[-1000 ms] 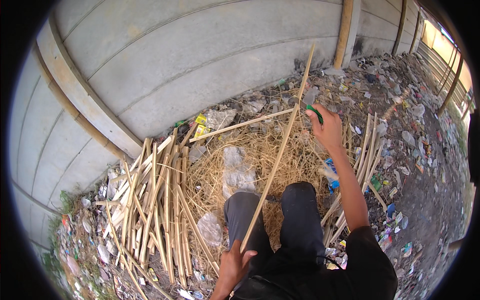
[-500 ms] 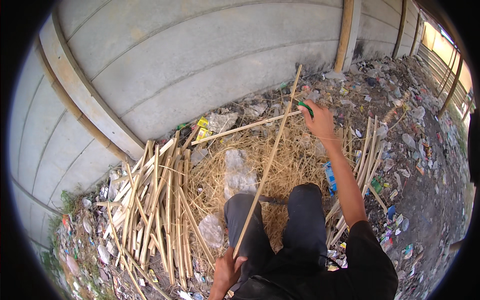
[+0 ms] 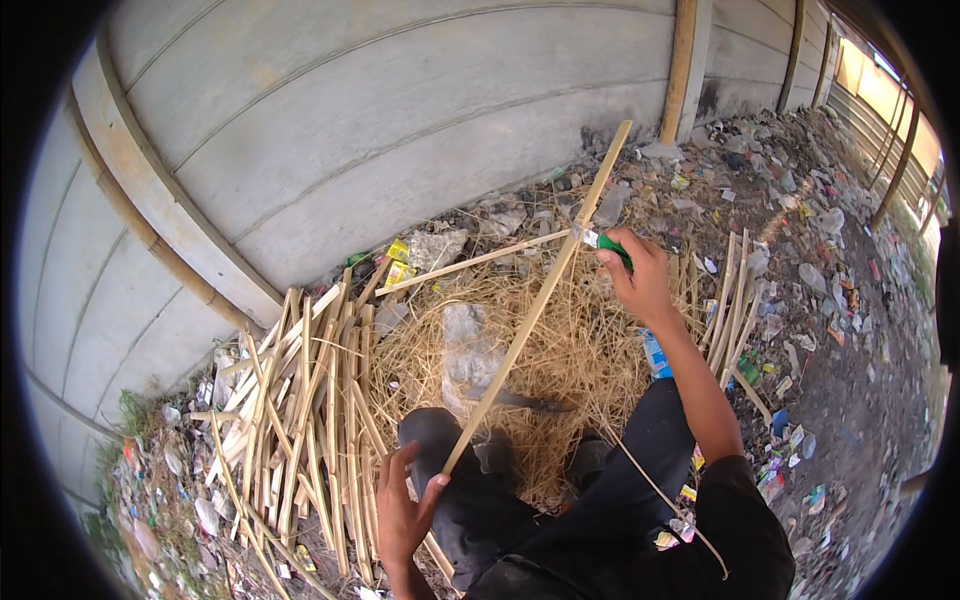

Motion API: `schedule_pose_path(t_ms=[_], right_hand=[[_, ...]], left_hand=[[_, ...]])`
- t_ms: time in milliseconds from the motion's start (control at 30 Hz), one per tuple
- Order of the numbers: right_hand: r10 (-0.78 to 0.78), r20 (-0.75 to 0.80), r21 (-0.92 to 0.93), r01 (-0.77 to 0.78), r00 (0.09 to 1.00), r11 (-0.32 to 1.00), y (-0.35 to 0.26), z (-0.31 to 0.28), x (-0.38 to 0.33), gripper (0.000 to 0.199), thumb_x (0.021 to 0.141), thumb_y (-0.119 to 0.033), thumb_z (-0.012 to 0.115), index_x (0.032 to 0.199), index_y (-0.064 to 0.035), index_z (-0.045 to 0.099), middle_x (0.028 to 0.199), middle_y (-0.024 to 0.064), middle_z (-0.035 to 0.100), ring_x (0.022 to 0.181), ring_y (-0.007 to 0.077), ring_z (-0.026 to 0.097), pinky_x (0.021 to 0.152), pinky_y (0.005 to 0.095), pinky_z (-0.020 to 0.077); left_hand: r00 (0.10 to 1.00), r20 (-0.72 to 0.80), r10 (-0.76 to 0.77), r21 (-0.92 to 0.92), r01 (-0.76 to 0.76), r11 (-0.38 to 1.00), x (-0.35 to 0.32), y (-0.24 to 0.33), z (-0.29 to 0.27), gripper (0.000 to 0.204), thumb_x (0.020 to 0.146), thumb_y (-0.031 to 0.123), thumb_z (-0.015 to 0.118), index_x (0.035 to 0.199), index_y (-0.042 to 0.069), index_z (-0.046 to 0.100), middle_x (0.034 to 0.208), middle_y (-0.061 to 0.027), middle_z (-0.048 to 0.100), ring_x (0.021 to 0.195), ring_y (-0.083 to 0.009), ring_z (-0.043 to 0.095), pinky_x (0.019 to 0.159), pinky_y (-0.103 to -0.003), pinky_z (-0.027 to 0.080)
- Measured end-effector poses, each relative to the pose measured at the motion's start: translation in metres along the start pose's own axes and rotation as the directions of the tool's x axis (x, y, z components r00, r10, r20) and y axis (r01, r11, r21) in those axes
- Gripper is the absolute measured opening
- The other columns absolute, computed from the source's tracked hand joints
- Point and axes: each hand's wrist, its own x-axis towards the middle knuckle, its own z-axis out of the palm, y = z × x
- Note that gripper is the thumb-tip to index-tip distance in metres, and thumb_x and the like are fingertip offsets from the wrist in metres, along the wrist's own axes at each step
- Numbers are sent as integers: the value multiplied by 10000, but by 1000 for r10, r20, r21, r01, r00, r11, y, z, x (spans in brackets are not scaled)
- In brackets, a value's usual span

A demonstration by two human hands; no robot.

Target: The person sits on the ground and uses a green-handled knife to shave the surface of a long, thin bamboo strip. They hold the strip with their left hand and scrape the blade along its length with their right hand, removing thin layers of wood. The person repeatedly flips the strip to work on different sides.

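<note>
Against the concrete wall (image 3: 400, 130), head view: left hand (image 3: 403, 505) pinched the near end of a bamboo strip (image 3: 535, 305); right hand (image 3: 640, 275) was clenched on a green-handled knife (image 3: 607, 247), blade at the strip's upper part. Strip ran diagonally over the straw (image 3: 570, 350), above the knees. Risk: blade could slip along the grain toward the left fingers, or the thin strip could snap under bending.

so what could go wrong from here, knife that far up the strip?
1. The right hand works a green-handled knife along the long bamboo strip with the arm stretched out; a slip could send the blade off line.
2. The left hand steadies only the strip's lower end, so it may flex or twist.
3. A dark blade lies in the shavings by the knees.
</note>
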Motion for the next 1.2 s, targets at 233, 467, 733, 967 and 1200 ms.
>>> schedule_pose_path(t_ms=[233, 467, 733, 967, 1200], right_hand=[[-37, -6, 42, 37, 999, 998, -28, -21, -13, 334, 1045, -364, 724, 1099, -35, 707, 913, 129, 767, 696, 246, 754, 598, 351, 579], [144, 152, 220, -175, 978, 960, -11, -22, -31, 316, 1033, -360, 737, 1075, -49, 703, 883, 104, 756, 660, 225, 731, 561, 355, 536], [196, 322, 217, -274, 926, 937, -19, -9, -38, 303, 1050, -369, 723, 1059, -67, 709, 883, 66, 765, 640, 180, 704, 599, 323, 517], [98, 195, 1, -100, 976, 995, -27, 15, -40, 346, 1040, -400, 721, 1149, -72, 722, 917, 77, 772, 670, 259, 724, 591, 398, 542], [75, 197, -69, -62, 978, 996, -19, 21, -39, 337, 1023, -410, 733, 1118, -88, 739, 939, 68, 768, 656, 276, 706, 567, 418, 529]], left_hand=[[965, 89, 245, -269, -214, 939, 69, 75, 62, 665, 1074, 346, 679, 1587, 3, 430, 1207, -262, 694, 995, -401, 735, 830, -475, 568], [959, 181, 218, -147, -193, 970, 75, 84, 84, 284, 1134, 257, 555, 1269, 22, 637, 760, -298, 642, 783, -554, 654, 660, -565, 498], [973, 205, 102, -255, -48, 966, 50, 74, 100, 347, 1163, 283, 485, 1167, -18, 658, 708, -273, 616, 711, -517, 645, 655, -535, 492], [973, 221, 66, -262, -6, 965, 52, 60, 100, 390, 1177, 316, 460, 1076, -14, 641, 652, -181, 554, 575, -313, 559, 591, -462, 434], [993, 113, 21, -113, -9, 994, 54, 65, 110, 406, 1166, 325, 466, 1025, -30, 601, 748, -311, 604, 743, -562, 584, 655, -567, 439]])
